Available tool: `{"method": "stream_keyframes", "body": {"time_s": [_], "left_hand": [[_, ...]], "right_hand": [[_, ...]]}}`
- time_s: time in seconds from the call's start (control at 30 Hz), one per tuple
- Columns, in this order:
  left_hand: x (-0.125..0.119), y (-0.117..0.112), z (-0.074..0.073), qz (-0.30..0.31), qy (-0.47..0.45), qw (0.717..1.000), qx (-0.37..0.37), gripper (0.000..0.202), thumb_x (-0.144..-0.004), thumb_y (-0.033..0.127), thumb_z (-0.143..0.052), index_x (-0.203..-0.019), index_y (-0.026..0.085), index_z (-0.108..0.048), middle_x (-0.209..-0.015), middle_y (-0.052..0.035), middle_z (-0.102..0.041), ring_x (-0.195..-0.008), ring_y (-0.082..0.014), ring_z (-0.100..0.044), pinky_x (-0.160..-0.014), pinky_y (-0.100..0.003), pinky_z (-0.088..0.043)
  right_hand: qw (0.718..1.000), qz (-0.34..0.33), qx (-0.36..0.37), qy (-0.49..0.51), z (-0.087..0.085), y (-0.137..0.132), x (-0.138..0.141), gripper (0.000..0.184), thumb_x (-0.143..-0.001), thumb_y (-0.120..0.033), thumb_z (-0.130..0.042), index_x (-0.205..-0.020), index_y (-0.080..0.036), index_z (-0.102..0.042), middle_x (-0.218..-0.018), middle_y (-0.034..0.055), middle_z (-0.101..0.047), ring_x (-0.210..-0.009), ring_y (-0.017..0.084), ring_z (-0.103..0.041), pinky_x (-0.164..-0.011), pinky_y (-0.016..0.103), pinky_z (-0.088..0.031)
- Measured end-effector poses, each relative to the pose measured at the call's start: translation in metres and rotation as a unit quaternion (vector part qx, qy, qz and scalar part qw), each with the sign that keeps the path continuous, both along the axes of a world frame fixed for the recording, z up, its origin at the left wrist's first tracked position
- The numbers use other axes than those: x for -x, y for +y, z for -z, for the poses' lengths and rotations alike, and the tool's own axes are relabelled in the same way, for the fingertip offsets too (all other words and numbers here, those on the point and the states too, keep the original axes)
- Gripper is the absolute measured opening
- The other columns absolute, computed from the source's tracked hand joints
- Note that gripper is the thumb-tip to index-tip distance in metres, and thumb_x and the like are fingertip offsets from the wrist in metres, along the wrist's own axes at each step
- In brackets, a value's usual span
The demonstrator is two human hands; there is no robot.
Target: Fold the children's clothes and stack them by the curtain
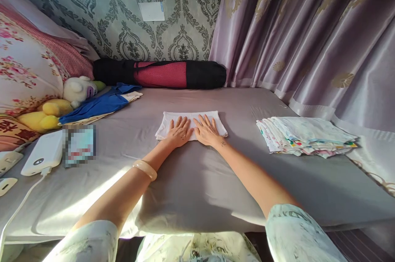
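Observation:
A folded white cloth lies flat in the middle of the grey sheet, its layered edges showing at the lower corners. My left hand rests palm down on its left half, fingers stretched and slightly spread. On the right half my right hand lies flat in the same way, fingers apart. The two thumbs nearly meet near the cloth's front edge. Neither hand grips anything. Off to the right sits a stack of folded patterned cloths, untouched by either hand.
A grey-sheeted surface spans the view. A black and red roll bag lies along the wall. To the left are blue fabric, plush toys, a white power bank with a cable, and a blurred packet. Purple curtains hang right.

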State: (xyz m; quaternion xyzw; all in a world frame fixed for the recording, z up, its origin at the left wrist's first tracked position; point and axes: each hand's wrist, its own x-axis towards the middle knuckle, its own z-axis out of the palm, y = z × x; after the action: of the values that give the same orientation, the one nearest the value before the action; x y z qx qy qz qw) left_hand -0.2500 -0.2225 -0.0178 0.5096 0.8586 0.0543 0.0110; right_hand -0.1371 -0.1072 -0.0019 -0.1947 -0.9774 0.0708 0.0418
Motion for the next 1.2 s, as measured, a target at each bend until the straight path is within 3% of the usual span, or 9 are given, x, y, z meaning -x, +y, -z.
{"method": "stream_keyframes", "body": {"time_s": [0.17, 0.3, 0.4, 0.47, 0.53, 0.7, 0.87, 1.2], "left_hand": [[0.0, -0.002, 0.003, -0.005, -0.018, 1.0, 0.005, 0.062, -0.099, 0.049, -0.016, -0.153, 0.02, -0.027, -0.162, -0.006, -0.019, -0.149, -0.03, -0.01, -0.117, -0.06, -0.012], [0.001, 0.0, -0.001, -0.003, -0.017, 1.0, 0.008, 0.059, -0.099, 0.048, -0.02, -0.15, 0.02, -0.031, -0.161, -0.0085, -0.022, -0.148, -0.0311, -0.015, -0.115, -0.062, -0.016], [0.002, 0.003, -0.011, 0.01, -0.006, 1.0, 0.003, 0.051, -0.099, 0.044, -0.027, -0.141, 0.022, -0.044, -0.155, -0.0107, -0.036, -0.144, -0.0315, -0.026, -0.112, -0.061, -0.022], [0.004, 0.007, -0.017, 0.014, 0.015, 1.0, -0.009, 0.042, -0.098, 0.038, -0.031, -0.129, 0.021, -0.054, -0.142, -0.0115, -0.051, -0.135, -0.0296, -0.04, -0.112, -0.058, -0.024], [0.006, 0.013, -0.021, 0.002, 0.038, 0.999, -0.035, 0.039, -0.098, 0.03, -0.031, -0.124, 0.02, -0.057, -0.134, -0.0117, -0.057, -0.13, -0.0272, -0.046, -0.114, -0.054, -0.023], [0.012, 0.026, -0.01, -0.022, 0.021, 0.998, -0.052, 0.049, -0.098, 0.029, -0.027, -0.143, 0.018, -0.042, -0.153, -0.0101, -0.039, -0.145, -0.028, -0.026, -0.117, -0.052, -0.018], [0.015, 0.027, -0.001, -0.018, 0.002, 0.999, -0.043, 0.051, -0.098, 0.031, -0.025, -0.146, 0.021, -0.04, -0.154, -0.0085, -0.039, -0.143, -0.028, -0.03, -0.116, -0.053, -0.021], [0.031, 0.026, -0.012, -0.004, -0.009, 1.0, -0.013, 0.05, -0.1, 0.036, -0.023, -0.143, 0.02, -0.043, -0.153, -0.008, -0.039, -0.144, -0.0281, -0.028, -0.115, -0.054, -0.022]], "right_hand": [[1.0, 0.014, 0.004, -0.024, 0.005, 0.001, 0.001, 0.056, -0.098, -0.037, -0.024, -0.153, -0.025, -0.03, -0.161, 0.006, -0.021, -0.147, 0.03, -0.015, -0.115, 0.057, -0.013], [0.999, 0.008, 0.019, -0.046, -0.002, 0.003, 0.002, 0.056, -0.098, -0.037, -0.024, -0.153, -0.024, -0.029, -0.162, 0.0068, -0.02, -0.147, 0.031, -0.015, -0.115, 0.057, -0.015], [0.998, -0.006, 0.026, -0.052, -0.011, 0.006, 0.005, 0.053, -0.098, -0.035, -0.027, -0.148, -0.023, -0.038, -0.157, 0.0094, -0.031, -0.143, 0.032, -0.025, -0.113, 0.058, -0.019], [0.999, -0.009, 0.007, -0.03, -0.016, 0.007, 0.009, 0.048, -0.097, -0.029, -0.026, -0.139, -0.021, -0.05, -0.147, 0.0118, -0.046, -0.136, 0.03, -0.038, -0.114, 0.057, -0.018], [1.0, -0.012, -0.021, 0.005, -0.018, 0.007, 0.015, 0.047, -0.097, -0.024, -0.026, -0.134, -0.018, -0.053, -0.142, 0.0133, -0.051, -0.133, 0.027, -0.042, -0.116, 0.055, -0.014], [0.999, -0.034, -0.014, 0.003, -0.004, 0.013, 0.03, 0.057, -0.096, -0.026, -0.026, -0.15, -0.009, -0.033, -0.159, 0.0106, -0.027, -0.147, 0.023, -0.018, -0.119, 0.048, -0.01], [0.999, -0.033, 0.013, -0.015, 0.01, 0.019, 0.035, 0.059, -0.096, -0.028, -0.022, -0.152, -0.01, -0.03, -0.159, 0.0082, -0.027, -0.147, 0.023, -0.021, -0.119, 0.048, -0.013], [0.998, -0.04, 0.045, -0.023, -0.001, 0.029, 0.037, 0.058, -0.097, -0.027, -0.022, -0.152, -0.012, -0.03, -0.159, 0.0073, -0.026, -0.147, 0.023, -0.02, -0.119, 0.05, -0.013]]}}
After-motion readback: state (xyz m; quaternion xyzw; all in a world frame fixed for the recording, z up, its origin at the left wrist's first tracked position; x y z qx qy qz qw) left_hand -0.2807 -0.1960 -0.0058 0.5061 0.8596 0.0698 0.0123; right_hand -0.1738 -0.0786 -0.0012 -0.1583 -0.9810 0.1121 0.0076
